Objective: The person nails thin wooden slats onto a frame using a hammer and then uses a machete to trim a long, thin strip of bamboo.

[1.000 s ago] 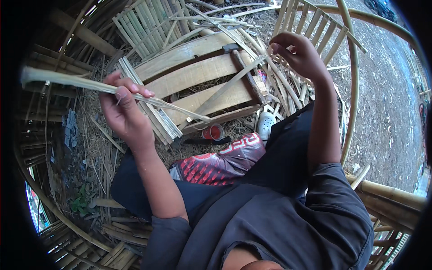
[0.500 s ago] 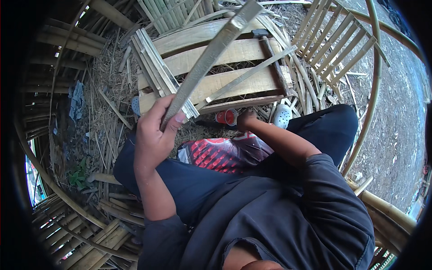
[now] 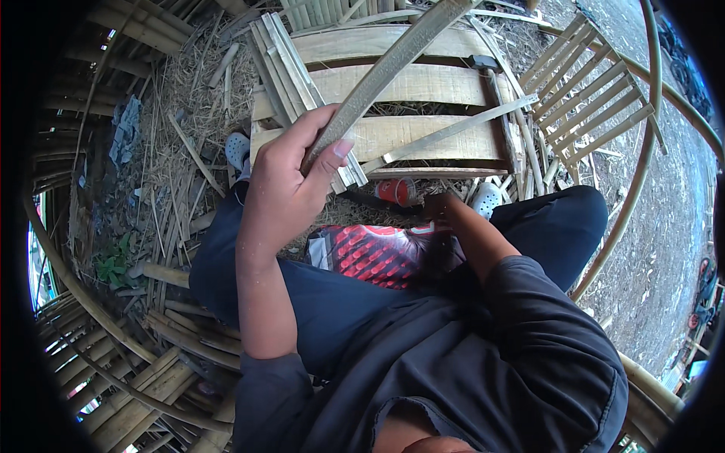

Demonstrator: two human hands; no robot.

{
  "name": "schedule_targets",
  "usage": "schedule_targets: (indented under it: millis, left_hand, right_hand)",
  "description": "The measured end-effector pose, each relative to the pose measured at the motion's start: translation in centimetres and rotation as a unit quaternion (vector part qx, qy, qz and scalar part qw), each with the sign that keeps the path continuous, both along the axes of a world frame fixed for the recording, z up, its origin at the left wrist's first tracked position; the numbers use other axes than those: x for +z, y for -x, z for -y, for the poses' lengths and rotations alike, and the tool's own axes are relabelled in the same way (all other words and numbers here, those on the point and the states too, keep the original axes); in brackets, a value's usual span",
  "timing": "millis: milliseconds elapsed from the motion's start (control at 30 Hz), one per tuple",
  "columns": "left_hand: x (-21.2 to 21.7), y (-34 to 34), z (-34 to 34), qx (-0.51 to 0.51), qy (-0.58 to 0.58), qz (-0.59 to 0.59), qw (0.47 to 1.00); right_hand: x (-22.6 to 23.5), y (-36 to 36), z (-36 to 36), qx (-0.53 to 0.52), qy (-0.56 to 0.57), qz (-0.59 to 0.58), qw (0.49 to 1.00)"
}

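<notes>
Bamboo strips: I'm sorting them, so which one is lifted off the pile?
The long strip gripped in the left hand. It slants up toward the top edge, above the planks; the bundle and the thin strip lie flat.

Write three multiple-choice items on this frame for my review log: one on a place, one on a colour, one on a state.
1. Where does the bundle of pale split bamboo slats lie?
A. on the slatted frame's left end
B. across the person's lap
C. in the right hand

2. What colour is the patterned cloth between the person's knees?
A. green and yellow
B. red and black
C. plain white

3. How does the left hand stand?
A. open, empty
C. flat on the ground
B. closed around a long flat bamboo strip

Answers: 1 A, the bundle rests there; 2 B, red pattern on black; 3 B, fingers and thumb wrap the strip.
</notes>
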State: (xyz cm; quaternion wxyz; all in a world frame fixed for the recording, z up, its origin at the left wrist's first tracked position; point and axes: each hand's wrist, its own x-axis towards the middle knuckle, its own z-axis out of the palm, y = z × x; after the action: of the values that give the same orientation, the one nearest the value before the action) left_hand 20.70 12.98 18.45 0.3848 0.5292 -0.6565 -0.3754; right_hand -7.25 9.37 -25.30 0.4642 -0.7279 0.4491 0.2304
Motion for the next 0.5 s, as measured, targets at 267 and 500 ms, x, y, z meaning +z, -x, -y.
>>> schedule_targets:
  millis: [267,500]
  left_hand:
    - [0.4,0.4,0.3,0.000,-0.107,-0.226,0.968]
    - [-0.6,-2.6,1.0,0.074,-0.078,-0.258,0.960]
  right_hand:
    - [-1.6,-1.4,-0.3,0.004,0.002,0.016,1.000]
    - [-2.0,-2.1,-0.2,0.005,0.017,0.027,0.999]
